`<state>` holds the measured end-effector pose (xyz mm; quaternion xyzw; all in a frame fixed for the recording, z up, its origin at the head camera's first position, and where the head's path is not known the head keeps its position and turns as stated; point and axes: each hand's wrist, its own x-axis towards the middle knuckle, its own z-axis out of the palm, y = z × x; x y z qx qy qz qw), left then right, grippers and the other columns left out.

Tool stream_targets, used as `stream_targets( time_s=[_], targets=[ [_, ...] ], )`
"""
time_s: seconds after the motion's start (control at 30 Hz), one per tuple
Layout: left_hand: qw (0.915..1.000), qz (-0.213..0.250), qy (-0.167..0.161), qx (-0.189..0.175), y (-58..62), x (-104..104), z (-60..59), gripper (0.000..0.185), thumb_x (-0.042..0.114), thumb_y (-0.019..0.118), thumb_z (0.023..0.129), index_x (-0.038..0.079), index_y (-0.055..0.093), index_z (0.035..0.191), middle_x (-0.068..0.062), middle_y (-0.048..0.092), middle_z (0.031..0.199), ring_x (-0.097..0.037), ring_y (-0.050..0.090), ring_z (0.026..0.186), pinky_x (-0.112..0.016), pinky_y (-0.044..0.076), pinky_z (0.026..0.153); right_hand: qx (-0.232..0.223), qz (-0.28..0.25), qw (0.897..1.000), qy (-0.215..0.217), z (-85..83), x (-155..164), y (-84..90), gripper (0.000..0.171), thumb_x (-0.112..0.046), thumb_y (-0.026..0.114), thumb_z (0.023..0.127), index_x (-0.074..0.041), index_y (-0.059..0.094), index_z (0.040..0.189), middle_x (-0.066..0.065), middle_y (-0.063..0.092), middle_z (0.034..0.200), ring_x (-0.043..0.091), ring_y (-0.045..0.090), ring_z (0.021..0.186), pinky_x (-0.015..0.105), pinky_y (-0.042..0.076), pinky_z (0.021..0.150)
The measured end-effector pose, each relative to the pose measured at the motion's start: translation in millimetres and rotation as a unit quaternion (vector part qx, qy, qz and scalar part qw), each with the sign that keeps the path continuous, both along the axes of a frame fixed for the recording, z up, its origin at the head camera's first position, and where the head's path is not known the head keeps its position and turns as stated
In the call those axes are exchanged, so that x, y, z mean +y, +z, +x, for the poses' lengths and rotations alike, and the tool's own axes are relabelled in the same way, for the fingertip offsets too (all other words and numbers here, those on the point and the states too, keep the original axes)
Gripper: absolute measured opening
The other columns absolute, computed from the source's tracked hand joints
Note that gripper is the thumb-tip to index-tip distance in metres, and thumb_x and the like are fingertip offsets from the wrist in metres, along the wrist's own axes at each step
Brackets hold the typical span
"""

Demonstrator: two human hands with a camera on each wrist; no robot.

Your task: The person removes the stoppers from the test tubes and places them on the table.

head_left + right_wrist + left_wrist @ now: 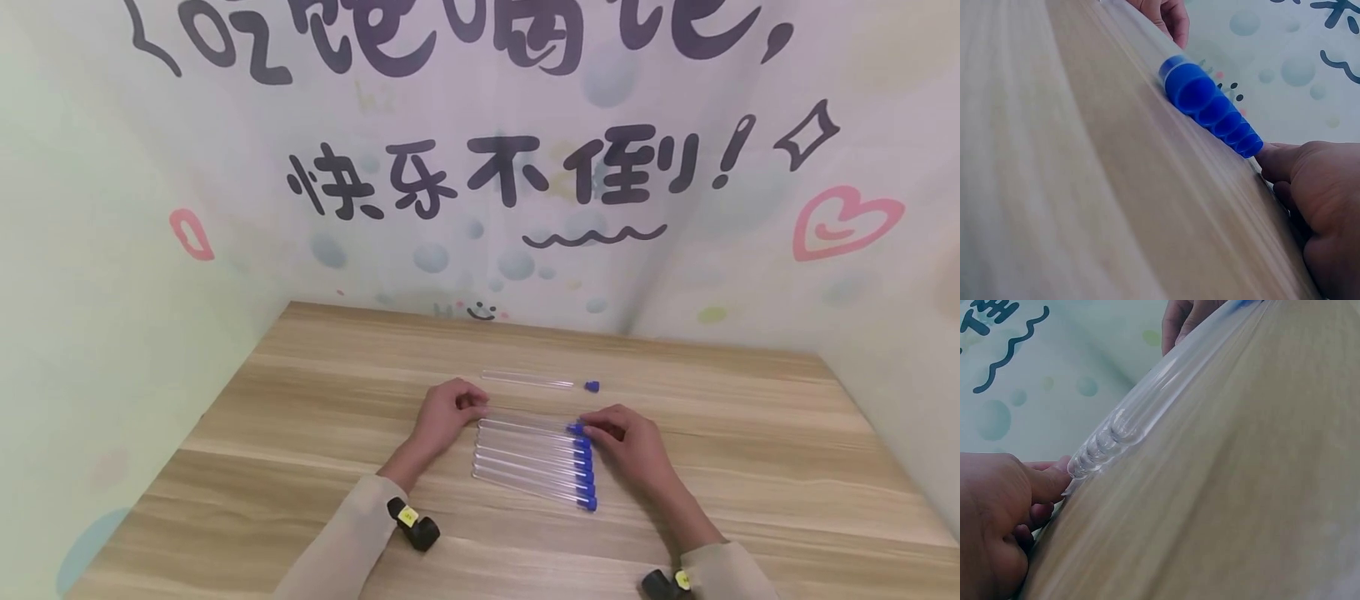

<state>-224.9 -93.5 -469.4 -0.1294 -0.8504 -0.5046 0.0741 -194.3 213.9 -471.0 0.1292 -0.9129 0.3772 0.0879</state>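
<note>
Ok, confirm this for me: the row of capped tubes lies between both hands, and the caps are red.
Not quite. The caps are blue, not red, as the right wrist view shows plainly. The rest holds: the row of capped tubes lies on the table between the left hand and the right hand.

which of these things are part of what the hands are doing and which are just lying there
In the work:
- row of capped tubes
- farthest tube of the row, touched at its ends by the left hand and right hand

Lying about:
- uncapped tube, farther back
- loose blue cap beside it
</note>
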Motion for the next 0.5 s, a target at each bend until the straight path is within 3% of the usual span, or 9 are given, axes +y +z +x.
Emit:
stream_targets(
  time_s=[0.3,0.5],
  targets=[
    [0.9998,-0.002,-0.022,0.004,0.0,-0.1,-1.6,0.017,0.008,0.078,0.077,0.005,0.073,0.093,0.002,0.063,0.079,-0.011,0.054,0.07,-0.025,0.046,0.062,0.003,-0.007,1.0,0.007,-1.3,0.1,2.1,0.015,-0.012,0.07,0.088,-0.019,0.074,0.101,-0.009,0.066,0.094,0.01,0.058,0.08,0.025,0.047,0.068],
    [0.9994,-0.03,-0.016,0.009,1.1,1.4,-1.3,0.011,0.01,0.078,0.078,0.01,0.075,0.089,0.006,0.062,0.079,-0.01,0.053,0.07,-0.025,0.046,0.062,-0.003,-0.006,1.0,0.006,-0.9,-0.4,2.6,0.014,-0.012,0.069,0.089,-0.02,0.075,0.099,-0.009,0.065,0.093,0.01,0.057,0.081,0.025,0.047,0.068]
  ],
)
